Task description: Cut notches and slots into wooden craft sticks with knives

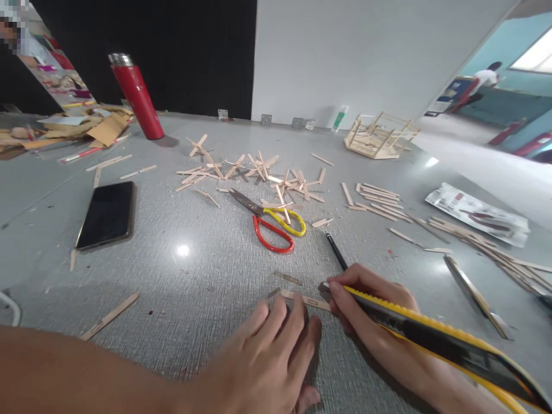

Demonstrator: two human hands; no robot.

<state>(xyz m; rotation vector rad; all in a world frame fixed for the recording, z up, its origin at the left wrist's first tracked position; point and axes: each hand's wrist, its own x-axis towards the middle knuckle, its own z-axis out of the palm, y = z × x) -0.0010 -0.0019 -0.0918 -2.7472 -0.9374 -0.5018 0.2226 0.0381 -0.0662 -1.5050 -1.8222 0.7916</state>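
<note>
yellow-and-black utility knife (425,330) held in the right hand (368,328); grip closed around it, thumb along the front end, short metal tip pointed left, close above a slotted wooden stick (315,302). stick laid on the grey textured surface (194,276), between both hands, its right end hidden at the right fingers. left hand (263,351) laid palm down, fingers loosely parted, fingertips at the stick's left part; how firmly it is pressed cannot be told.

just beyond: thin offcut (288,278), lying apart from the stick. dark pen (335,250), lower end covered by the right hand. scissors (259,213) further out, one handle red, one yellow, blades aimed away to the left; loose stick pieces (259,167) heaped behind, some touching the yellow handle.

left side: second slotted stick (110,316) near the forearm; phone (107,215) placed face up, screen dark; red flask (138,100) stood upright farther back, beside piled cardboard scraps (107,129).

right side: short sticks (379,201) grouped roughly in parallel; long strips (487,244) bunched just below a white packet (478,213). small stick frame (379,138) set at the rear, near the white panel (366,57). person (485,77) seen in the far background.
</note>
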